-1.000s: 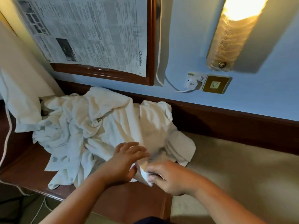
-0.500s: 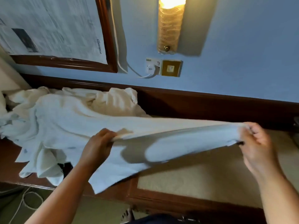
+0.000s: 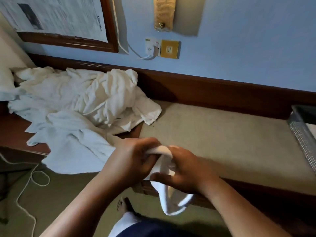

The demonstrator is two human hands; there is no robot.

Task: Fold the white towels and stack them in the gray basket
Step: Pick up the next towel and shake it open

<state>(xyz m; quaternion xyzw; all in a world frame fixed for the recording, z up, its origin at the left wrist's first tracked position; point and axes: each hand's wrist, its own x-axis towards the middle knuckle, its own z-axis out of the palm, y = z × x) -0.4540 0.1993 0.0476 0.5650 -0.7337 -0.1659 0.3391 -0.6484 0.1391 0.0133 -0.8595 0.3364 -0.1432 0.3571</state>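
Observation:
My left hand [image 3: 135,161] and my right hand [image 3: 185,170] meet over the front edge of the beige counter [image 3: 222,134]. Both grip one white towel [image 3: 168,199]. Its edge is bunched between the two hands and a loop of it hangs below them. The towel trails off to the left, toward a crumpled pile of white towels [image 3: 82,100] on the dark wooden ledge. The gray mesh basket [image 3: 302,134] shows only partly at the right edge of the view, with something white inside.
A dark wooden rail [image 3: 222,89] runs along the blue wall behind the counter. A wall socket [image 3: 153,47] with a white cable, a wall lamp and a framed newspaper hang above. A white cord [image 3: 34,177] lies on the floor at the left. My foot [image 3: 123,207] stands below.
Half a second ago my hands held the towel stretched wide apart. Now they have come together in front of me with the towel bunched between them. The view has tilted down and right.

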